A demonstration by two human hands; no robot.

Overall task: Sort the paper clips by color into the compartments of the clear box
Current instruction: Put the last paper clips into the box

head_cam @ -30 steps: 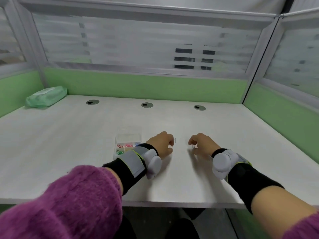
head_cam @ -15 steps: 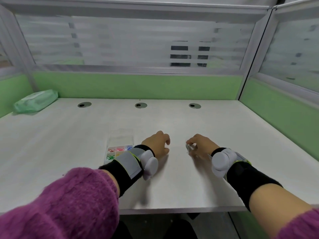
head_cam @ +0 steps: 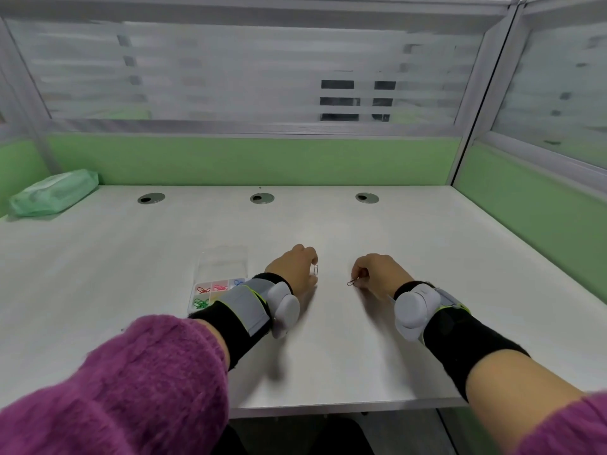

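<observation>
We note an office cubicle: white bench (head_cam: 328,356) with three cable grommets (head_cam: 261,198), green partition panels (head_cam: 249,160) topped by frosted glass (head_cam: 230,70).

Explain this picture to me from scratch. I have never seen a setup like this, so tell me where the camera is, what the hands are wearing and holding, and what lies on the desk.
There is no machine here: a person works with bare hands, and one wide-angle camera on their head looks forward and down, so you see their own arms. Each wrist wears a black band with a grey-white device strapped on.

The left hand pinches a pale paper clip, and the right hand pinches a silvery paper clip.

On the white desk, left of the hands, lies a clear box with compartments holding red, pink, blue and green clips; the left wrist hides part of it. A green packet sits in the far left corner, and three round cable holes run along the back.
</observation>
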